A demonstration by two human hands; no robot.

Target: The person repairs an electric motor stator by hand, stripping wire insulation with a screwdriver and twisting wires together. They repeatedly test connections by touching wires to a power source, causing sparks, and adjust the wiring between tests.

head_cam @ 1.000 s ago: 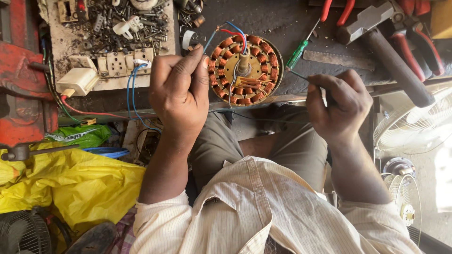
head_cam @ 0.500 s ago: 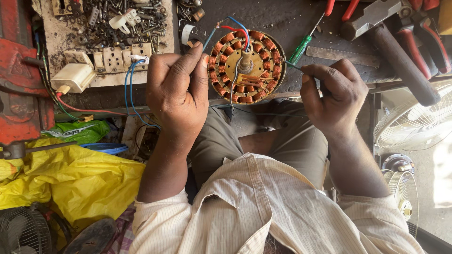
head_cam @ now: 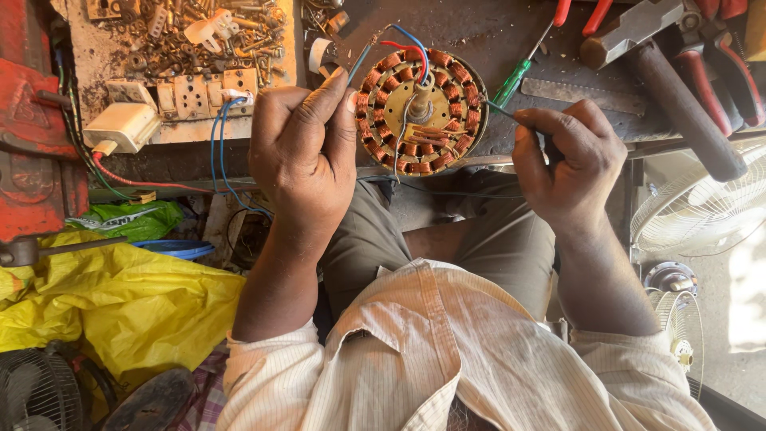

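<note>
Hands over a lap in a striped shirt | left hand (head_cam: 303,160) fisted, pinching thin wires at the fan motor's (head_cam: 419,112) left edge | right hand (head_cam: 570,164) closed on a thin tool touching its right rim | motor flat on the bench edge (head_cam: 495,48) | hammer (head_cam: 678,88), green screwdriver (head_cam: 523,68) beyond.

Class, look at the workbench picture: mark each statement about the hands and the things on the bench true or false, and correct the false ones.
1. The left hand touches the round copper-wound stator. True.
2. The right hand holds a hammer. False: it holds a thin tool; the hammer lies on the bench.
3. A green-handled screwdriver lies right of the stator. True.
4. The cloth at lower left is red. False: it is yellow.
</note>
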